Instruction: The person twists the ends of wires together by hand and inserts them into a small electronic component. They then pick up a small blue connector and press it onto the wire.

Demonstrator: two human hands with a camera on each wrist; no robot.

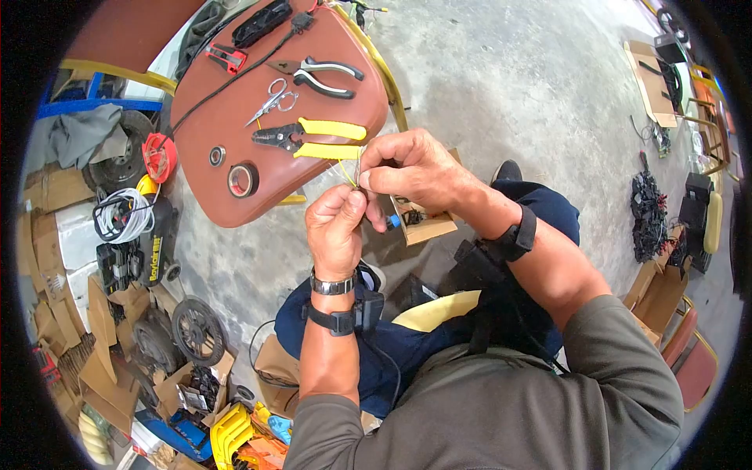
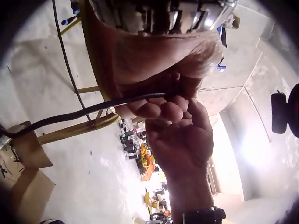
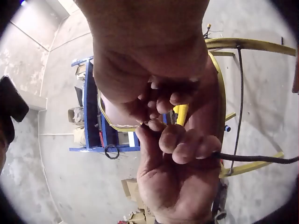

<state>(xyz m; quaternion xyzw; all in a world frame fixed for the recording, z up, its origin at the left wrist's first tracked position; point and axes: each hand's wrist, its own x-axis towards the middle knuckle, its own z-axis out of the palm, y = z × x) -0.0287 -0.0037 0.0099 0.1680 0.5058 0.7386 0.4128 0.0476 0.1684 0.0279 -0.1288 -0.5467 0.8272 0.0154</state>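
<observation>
My left hand (image 1: 335, 223) grips a black cable (image 2: 84, 112) near its end, with the thumb pressed down on top. The cable runs out from under the curled fingers in both wrist views. Right beside it, my right hand (image 1: 411, 166) pinches thin wires at the cable's end between thumb and forefinger. A yellow wire (image 1: 345, 170) shows just above the left fingertips. The two hands meet over the near edge of the brown seat (image 1: 207, 184). Closest to them on the seat lie wire strippers (image 1: 329, 127) with yellow handles. The wire tips are mostly hidden by fingers.
Scissors (image 1: 274, 102), pliers (image 1: 325, 74), a red-and-black tool (image 1: 227, 59), a tape roll (image 1: 243, 180) and a small ring (image 1: 217, 156) lie on the seat. An open cardboard box (image 1: 431, 229) stands on the floor beneath the hands. Wheels and boxes crowd the left.
</observation>
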